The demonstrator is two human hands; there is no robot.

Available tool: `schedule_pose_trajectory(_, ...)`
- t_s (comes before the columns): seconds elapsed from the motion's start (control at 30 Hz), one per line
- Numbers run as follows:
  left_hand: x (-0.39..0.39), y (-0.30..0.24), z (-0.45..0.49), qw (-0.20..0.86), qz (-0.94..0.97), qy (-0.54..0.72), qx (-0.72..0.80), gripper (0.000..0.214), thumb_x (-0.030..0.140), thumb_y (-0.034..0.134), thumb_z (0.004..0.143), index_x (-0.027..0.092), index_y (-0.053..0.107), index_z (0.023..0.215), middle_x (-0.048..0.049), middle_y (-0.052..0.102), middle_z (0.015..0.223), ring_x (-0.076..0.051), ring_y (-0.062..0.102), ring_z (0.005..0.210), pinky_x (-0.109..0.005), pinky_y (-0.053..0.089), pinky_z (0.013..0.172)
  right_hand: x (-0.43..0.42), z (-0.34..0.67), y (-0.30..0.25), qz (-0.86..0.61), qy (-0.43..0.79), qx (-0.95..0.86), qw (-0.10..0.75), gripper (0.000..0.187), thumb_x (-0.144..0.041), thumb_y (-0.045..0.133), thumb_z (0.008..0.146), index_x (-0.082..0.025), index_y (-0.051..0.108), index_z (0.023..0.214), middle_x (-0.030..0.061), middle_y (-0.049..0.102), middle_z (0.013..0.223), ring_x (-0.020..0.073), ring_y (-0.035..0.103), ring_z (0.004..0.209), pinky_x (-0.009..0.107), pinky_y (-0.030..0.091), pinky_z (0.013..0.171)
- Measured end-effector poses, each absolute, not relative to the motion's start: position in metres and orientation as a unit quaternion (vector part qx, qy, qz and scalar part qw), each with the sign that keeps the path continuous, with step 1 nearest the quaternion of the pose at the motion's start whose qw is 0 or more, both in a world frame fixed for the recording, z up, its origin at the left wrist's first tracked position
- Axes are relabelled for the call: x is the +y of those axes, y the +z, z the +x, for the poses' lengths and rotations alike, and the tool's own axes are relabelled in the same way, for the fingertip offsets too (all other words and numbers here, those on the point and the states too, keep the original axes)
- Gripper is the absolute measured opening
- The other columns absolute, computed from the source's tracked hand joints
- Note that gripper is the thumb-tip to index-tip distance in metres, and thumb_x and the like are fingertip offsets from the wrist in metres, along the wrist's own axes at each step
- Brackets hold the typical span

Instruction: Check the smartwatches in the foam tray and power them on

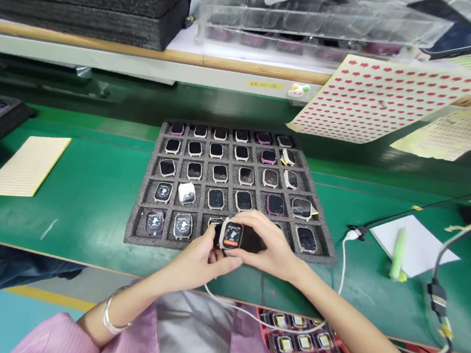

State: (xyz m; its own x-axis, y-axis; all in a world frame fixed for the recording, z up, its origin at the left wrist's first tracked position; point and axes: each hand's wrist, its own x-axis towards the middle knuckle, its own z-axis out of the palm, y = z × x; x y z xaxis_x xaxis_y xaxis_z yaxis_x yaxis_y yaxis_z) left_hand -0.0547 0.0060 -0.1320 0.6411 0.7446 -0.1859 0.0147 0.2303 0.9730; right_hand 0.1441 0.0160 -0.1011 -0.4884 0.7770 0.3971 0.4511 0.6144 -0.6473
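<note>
Above the near edge of the foam tray [142, 217], a smartwatch case [233, 234] without a strap is held between both hands. Its lit screen shows a dial and an orange bar. My right hand [272, 246] is closed on the watch, fingers over the top and thumb below. My left hand [199, 260] is closed at the watch's left side, by a dark piece mostly hidden by the fingers. A white cable [242, 310] comes out beneath that hand, its end hidden in the grip. Many more watch cases sit in the tray's compartments, some with lit dials.
The cable meets a plug [356, 233] on the green table [100, 224]. A green marker [398, 254] lies on white paper [425, 247]. Left is a yellowish sheet [26, 166]. Sticker sheets [378, 101] hang from the shelf [230, 63]. Packed watches [304, 341] lie below the table edge.
</note>
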Motion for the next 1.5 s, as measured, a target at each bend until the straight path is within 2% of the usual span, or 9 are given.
schedule_pose_trajectory(0.1,0.004,-0.129,-0.053,0.708,0.566,0.256,0.336,0.037,0.043,0.062,0.082,0.019,0.041,0.101,-0.0001,0.051,0.086,-0.009,0.049,0.063,-0.021,0.047,0.052,0.021,0.159,-0.094,-0.411,0.216,-0.823,0.327,0.035,-0.028,0.07,0.082,-0.019,0.055,0.113,0.0106,0.058,0.109,0.026,0.055,0.104,0.043,0.047,0.09)
schedule_pose_trajectory(0.3,0.002,-0.125,-0.051,0.697,0.57,0.253,0.354,0.03,0.042,0.057,0.086,0.019,0.041,0.098,0.0004,0.051,0.085,-0.009,0.049,0.062,-0.02,0.044,0.051,0.01,0.186,-0.082,-0.44,0.163,-0.872,0.139,0.046,-0.031,0.066,0.086,-0.02,0.051,0.128,0.0143,0.051,0.127,0.0308,0.047,0.117,0.051,0.043,0.096)
schedule_pose_trajectory(0.4,0.003,-0.123,-0.048,0.709,0.555,0.265,0.346,0.029,0.04,0.056,0.087,0.019,0.041,0.1,-0.0003,0.052,0.085,-0.011,0.051,0.067,-0.021,0.044,0.052,0.001,0.203,-0.071,-0.468,0.127,-0.867,0.113,0.032,-0.03,0.059,0.091,-0.021,0.056,0.121,0.0133,0.046,0.133,0.0304,0.045,0.121,0.052,0.039,0.1)
schedule_pose_trajectory(0.47,0.004,-0.121,-0.042,0.711,0.55,0.287,0.332,0.027,0.038,0.056,0.088,0.019,0.042,0.101,-0.0012,0.053,0.087,-0.013,0.054,0.074,-0.024,0.048,0.062,-0.002,0.212,-0.068,-0.484,0.109,-0.863,0.089,0.025,-0.029,0.061,0.09,-0.02,0.06,0.113,0.0135,0.048,0.13,0.0314,0.047,0.118,0.053,0.04,0.097)
schedule_pose_trajectory(0.6,0.002,-0.118,-0.024,0.675,0.585,0.321,0.315,0.021,0.032,0.055,0.089,0.018,0.045,0.103,-0.004,0.057,0.096,-0.016,0.055,0.089,-0.031,0.045,0.086,-0.002,0.22,-0.075,-0.497,0.097,-0.861,0.049,0.035,-0.026,0.069,0.083,-0.017,0.057,0.115,0.0155,0.046,0.13,0.0328,0.048,0.116,0.049,0.045,0.091)
schedule_pose_trajectory(0.73,-0.002,-0.119,-0.015,0.623,0.632,0.314,0.338,0.019,0.029,0.054,0.089,0.018,0.047,0.103,-0.0049,0.059,0.096,-0.017,0.056,0.09,-0.033,0.043,0.087,-0.004,0.213,-0.08,-0.505,0.078,-0.859,0.046,0.034,-0.026,0.069,0.082,-0.015,0.055,0.111,0.0155,0.051,0.119,0.0331,0.05,0.108,0.049,0.046,0.087)
schedule_pose_trajectory(0.97,-0.002,-0.123,-0.032,0.689,0.576,0.265,0.351,0.026,0.036,0.056,0.088,0.018,0.047,0.105,-0.0032,0.059,0.089,-0.012,0.055,0.066,-0.028,0.048,0.066,-0.012,0.196,-0.084,-0.502,0.1,-0.855,0.076,0.03,-0.025,0.07,0.079,-0.016,0.056,0.104,0.014,0.055,0.11,0.0313,0.054,0.099,0.048,0.048,0.083)
schedule_pose_trajectory(1.27,0.004,-0.121,-0.032,0.762,0.525,0.26,0.276,0.036,0.022,0.067,0.079,0.017,0.05,0.11,-0.0052,0.059,0.098,-0.015,0.059,0.083,-0.03,0.049,0.078,-0.013,0.183,-0.059,-0.503,0.188,-0.812,0.23,0.035,-0.033,0.067,0.082,-0.021,0.054,0.112,0.0111,0.056,0.123,0.0281,0.054,0.113,0.042,0.048,0.092)
schedule_pose_trajectory(1.5,0.007,-0.125,-0.032,0.785,0.485,0.299,0.245,0.042,0.015,0.066,0.078,0.017,0.049,0.116,-0.0076,0.056,0.111,-0.021,0.056,0.105,-0.033,0.047,0.09,-0.007,0.147,-0.08,-0.463,0.164,-0.842,0.224,0.034,-0.031,0.063,0.087,-0.019,0.052,0.117,0.0121,0.064,0.111,0.0285,0.06,0.102,0.047,0.048,0.087)
